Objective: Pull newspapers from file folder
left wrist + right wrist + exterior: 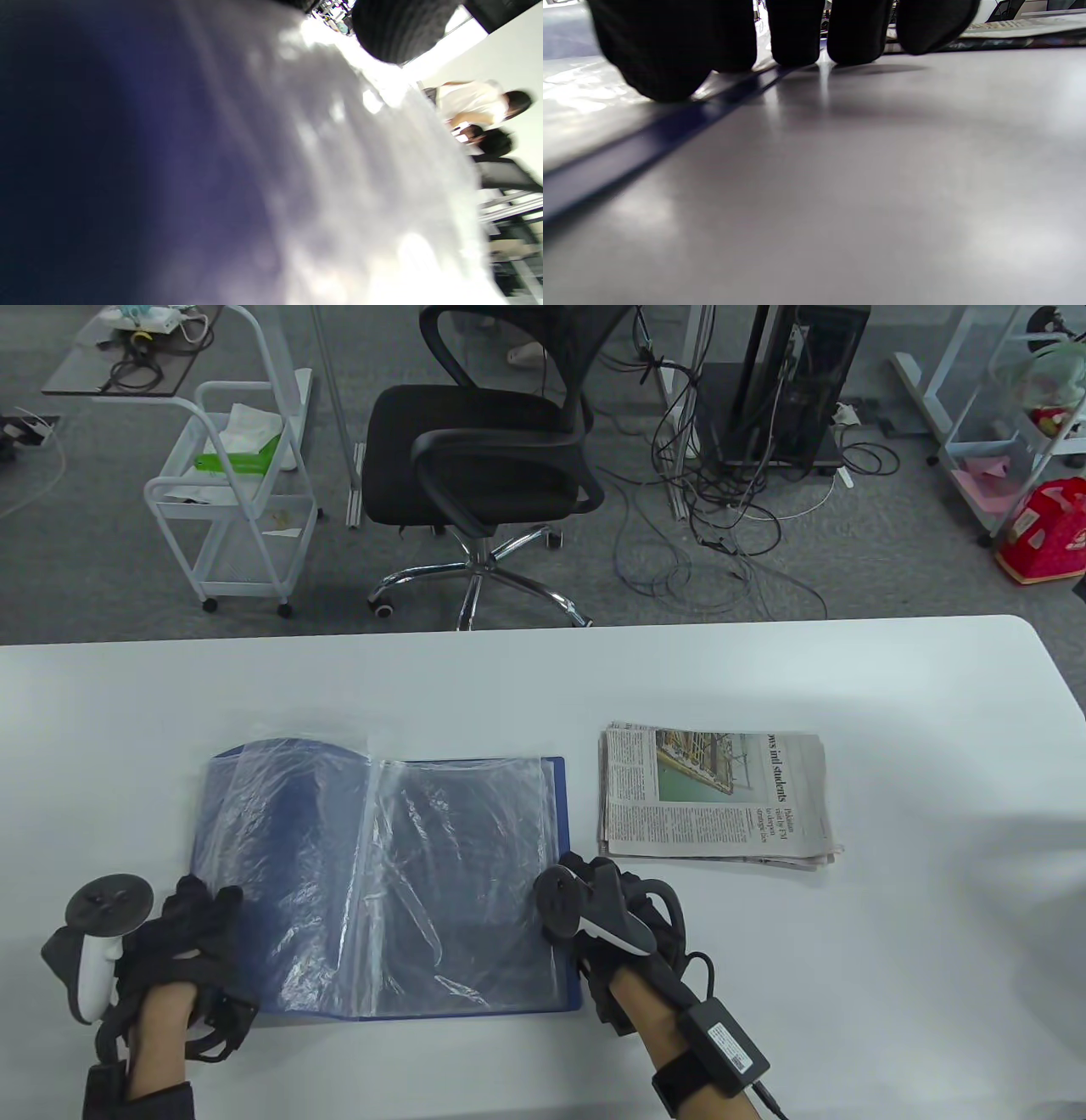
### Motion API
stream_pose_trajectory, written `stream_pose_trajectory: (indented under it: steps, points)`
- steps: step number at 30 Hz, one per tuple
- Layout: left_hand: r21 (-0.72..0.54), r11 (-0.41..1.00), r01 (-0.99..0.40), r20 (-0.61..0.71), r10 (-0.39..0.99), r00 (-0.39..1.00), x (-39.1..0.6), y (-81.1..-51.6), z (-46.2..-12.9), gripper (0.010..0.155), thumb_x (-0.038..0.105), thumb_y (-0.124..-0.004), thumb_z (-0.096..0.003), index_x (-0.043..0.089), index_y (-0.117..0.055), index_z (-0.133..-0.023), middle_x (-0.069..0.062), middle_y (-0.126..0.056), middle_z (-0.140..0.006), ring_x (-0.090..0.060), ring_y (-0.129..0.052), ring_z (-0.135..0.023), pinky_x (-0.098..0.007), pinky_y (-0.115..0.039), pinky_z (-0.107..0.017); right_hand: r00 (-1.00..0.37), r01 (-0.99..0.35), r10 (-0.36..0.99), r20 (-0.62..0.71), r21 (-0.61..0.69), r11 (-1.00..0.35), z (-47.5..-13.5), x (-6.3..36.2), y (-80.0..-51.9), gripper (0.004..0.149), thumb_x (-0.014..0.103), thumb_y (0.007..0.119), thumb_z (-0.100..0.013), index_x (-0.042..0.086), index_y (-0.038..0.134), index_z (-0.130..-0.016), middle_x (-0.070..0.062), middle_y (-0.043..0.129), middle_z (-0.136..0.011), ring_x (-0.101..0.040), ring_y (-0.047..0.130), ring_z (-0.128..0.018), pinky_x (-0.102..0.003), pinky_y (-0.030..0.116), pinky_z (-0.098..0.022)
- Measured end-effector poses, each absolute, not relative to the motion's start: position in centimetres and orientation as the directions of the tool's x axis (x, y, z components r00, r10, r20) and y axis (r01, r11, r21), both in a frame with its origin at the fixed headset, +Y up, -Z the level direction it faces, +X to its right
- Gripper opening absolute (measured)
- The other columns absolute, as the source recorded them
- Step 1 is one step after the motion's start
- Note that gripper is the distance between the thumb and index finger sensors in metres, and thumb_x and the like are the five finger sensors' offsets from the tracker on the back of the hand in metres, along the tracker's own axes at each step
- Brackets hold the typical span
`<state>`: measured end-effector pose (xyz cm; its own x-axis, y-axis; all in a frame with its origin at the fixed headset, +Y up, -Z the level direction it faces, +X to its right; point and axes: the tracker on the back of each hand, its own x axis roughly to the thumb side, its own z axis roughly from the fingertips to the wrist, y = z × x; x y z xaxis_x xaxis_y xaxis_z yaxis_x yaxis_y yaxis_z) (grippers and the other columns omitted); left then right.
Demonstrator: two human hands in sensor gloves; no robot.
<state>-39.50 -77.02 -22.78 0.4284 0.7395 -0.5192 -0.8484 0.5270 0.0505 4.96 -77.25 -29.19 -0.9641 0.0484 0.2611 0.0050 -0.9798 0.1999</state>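
Note:
A blue file folder (382,882) lies open on the white table (891,942), its crinkled clear sleeves showing no paper inside. A folded stack of newspapers (713,797) lies on the table just right of it, apart from the folder. My left hand (199,912) rests its fingers on the folder's left near edge. My right hand (585,878) rests at the folder's right edge. In the right wrist view its fingertips (797,34) touch the table and the blue folder edge (649,140), with the newspapers (1018,27) beyond. The left wrist view shows a blurred sleeve (297,169) and one fingertip (390,29).
Beyond the table's far edge stand a black office chair (484,458), a white wire cart (237,492) and tangled cables on the floor. The table's right part beyond the newspapers is bare white surface.

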Motion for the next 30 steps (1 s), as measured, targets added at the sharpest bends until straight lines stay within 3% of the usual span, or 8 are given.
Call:
stream_pose_trajectory:
  steps: [3,6,9,15,19,21,27,30]
  points:
    - [-0.01,0.38,-0.925,-0.471,0.814,0.339,-38.7,-77.1,-23.0,0.086,0.056,-0.078,-0.0438,0.017,-0.046,-0.113,-0.02,-0.047,-0.12,-0.059,-0.035,-0.102,-0.07,-0.041,-0.067,-0.965,0.007,0.046,0.259,0.198,-0.98,-29.2,5.0,-77.2,0.058,0.048,0.082,-0.037,0.038,0.071,-0.092,0.0,0.066,-0.108,-0.037,0.07,-0.097,-0.06,0.065,-0.065]
    - [-0.001,0.396,-0.918,-0.37,0.853,0.368,-37.5,-76.1,-23.2,0.086,0.055,-0.083,-0.0425,0.021,-0.046,-0.112,-0.018,-0.045,-0.119,-0.067,-0.058,-0.098,-0.072,-0.059,-0.064,-0.966,0.006,0.045,0.256,0.196,-0.981,-29.2,5.0,-77.2,0.057,0.048,0.082,-0.037,0.038,0.071,-0.092,-0.001,0.066,-0.108,-0.036,0.071,-0.097,-0.059,0.066,-0.065]
    - [0.075,0.477,-0.876,-0.293,0.85,0.438,-36.3,-74.7,-23.4,0.093,0.051,-0.087,-0.0412,0.014,-0.041,-0.113,-0.023,-0.042,-0.12,-0.069,-0.066,-0.097,-0.073,-0.06,-0.064,-0.967,0.01,0.039,0.252,0.188,-0.982,-29.2,5.0,-77.2,0.058,0.048,0.082,-0.036,0.037,0.071,-0.092,-0.001,0.067,-0.107,-0.035,0.072,-0.097,-0.059,0.066,-0.064]
    - [0.064,0.513,-0.856,-0.293,0.83,0.475,-34.7,-73.3,-23.2,0.102,0.047,-0.09,-0.0414,-0.007,-0.037,-0.11,-0.04,-0.06,-0.11,-0.056,-0.078,-0.083,-0.066,-0.062,-0.06,-0.967,0.015,0.032,0.253,0.182,-0.983,-29.2,5.0,-77.2,0.058,0.049,0.083,-0.036,0.037,0.072,-0.092,-0.001,0.068,-0.107,-0.034,0.073,-0.097,-0.058,0.067,-0.064]
    - [0.044,0.323,-0.946,-0.293,0.909,0.296,-33.6,-73.3,-23.2,0.094,0.035,-0.092,-0.0428,-0.008,-0.039,-0.109,-0.028,-0.084,-0.092,-0.035,-0.095,-0.059,-0.056,-0.077,-0.05,-0.967,0.015,0.032,0.252,0.183,-0.983,-29.2,5.1,-77.1,0.058,0.049,0.083,-0.036,0.038,0.072,-0.091,-0.001,0.068,-0.107,-0.034,0.073,-0.097,-0.058,0.067,-0.064]
    - [0.027,0.341,-0.94,-0.253,0.912,0.323,-32.8,-73.2,-23.4,0.088,0.03,-0.092,-0.0435,-0.004,-0.045,-0.109,-0.019,-0.097,-0.079,-0.024,-0.106,-0.039,-0.049,-0.088,-0.038,-0.967,0.012,0.035,0.252,0.184,-0.983,-29.3,5.1,-77.1,0.058,0.049,0.083,-0.036,0.038,0.072,-0.091,-0.001,0.068,-0.107,-0.033,0.073,-0.097,-0.058,0.067,-0.064]
    - [-0.004,0.464,-0.886,-0.184,0.871,0.456,-28.7,-72.3,-23.7,0.085,0.028,-0.09,-0.0441,-0.001,-0.045,-0.11,-0.014,-0.103,-0.072,-0.021,-0.112,-0.033,-0.045,-0.093,-0.032,-0.964,0.021,0.029,0.264,0.185,-0.983,-29.3,5.3,-77.1,0.058,0.05,0.082,-0.036,0.038,0.071,-0.092,0.001,0.068,-0.107,-0.032,0.073,-0.097,-0.058,0.068,-0.065]
    - [-0.023,0.504,-0.863,-0.173,0.849,0.5,-26.4,-72.5,-23.9,0.084,0.028,-0.089,-0.0448,0.001,-0.044,-0.11,-0.012,-0.105,-0.071,-0.019,-0.114,-0.029,-0.042,-0.095,-0.028,-0.963,-0.059,0.108,0.247,0.199,-0.978,-29.6,6.3,-76.7,0.057,0.049,0.081,-0.036,0.037,0.073,-0.091,0.003,0.07,-0.107,-0.029,0.075,-0.097,-0.058,0.068,-0.064]
